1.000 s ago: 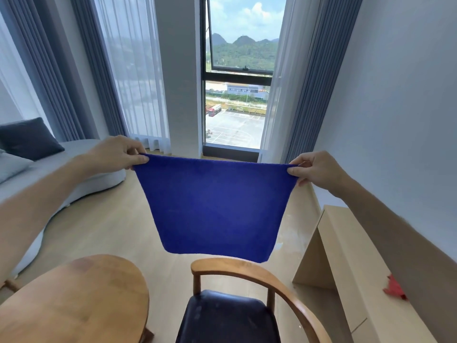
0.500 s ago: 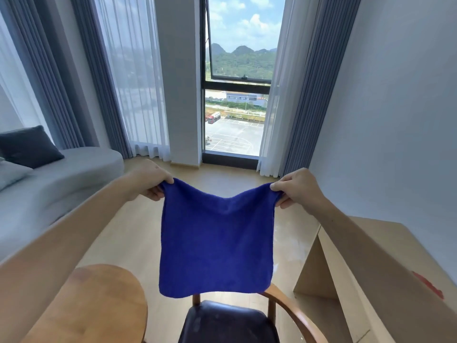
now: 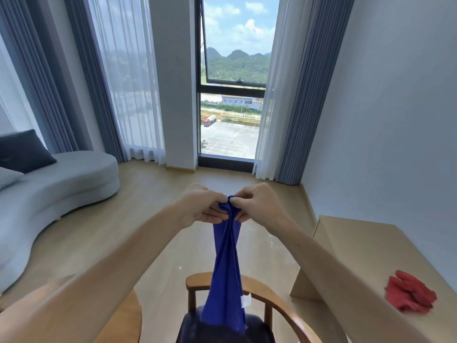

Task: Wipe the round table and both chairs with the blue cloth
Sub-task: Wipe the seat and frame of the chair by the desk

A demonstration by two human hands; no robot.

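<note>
The blue cloth (image 3: 226, 268) was pinched at its top by both hands, left hand (image 3: 201, 206) and right hand (image 3: 257, 205) touching; it hung lengthwise straight down onto the chair (image 3: 277, 297), the round desk (image 3: 134, 315) lower left.

Bright daylight through a tall window (image 3: 232, 102) between sheer and grey-blue curtains (image 3: 294, 95). Pale wood floor (image 3: 153, 199). Curved grey sofa (image 3: 57, 191) with dark cushion (image 3: 23, 151) at left. Light wooden desk (image 3: 366, 258) against white right wall (image 3: 385, 107).
</note>
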